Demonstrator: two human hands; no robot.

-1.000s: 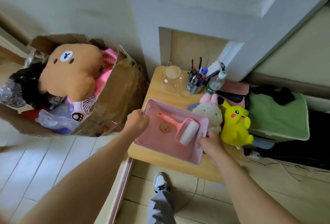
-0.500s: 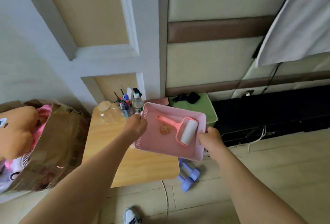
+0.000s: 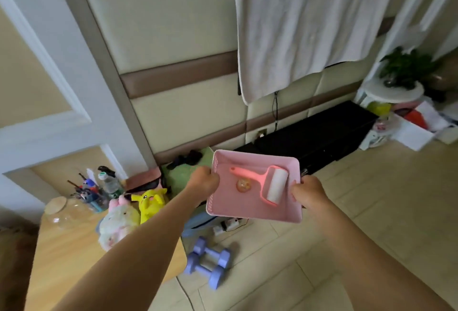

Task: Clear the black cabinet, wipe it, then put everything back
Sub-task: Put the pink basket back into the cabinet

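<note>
One pink tray (image 3: 238, 205) held above floor (image 3: 371, 211), near black cabinet (image 3: 322, 132); left hand (image 3: 203, 181), right hand (image 3: 308, 193) each curled round opposite rim. Inside: one lint roller (image 3: 271, 186), one small orange disc (image 3: 244, 185). Two purple dumbbells (image 3: 210, 255) below.

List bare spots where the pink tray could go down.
Black cabinet top looks bare, from the wall socket to the white boxes. Wooden table: near half free, far edge crowded with plush toys, jar, pen cup. Floor right of the dumbbells is open.
</note>
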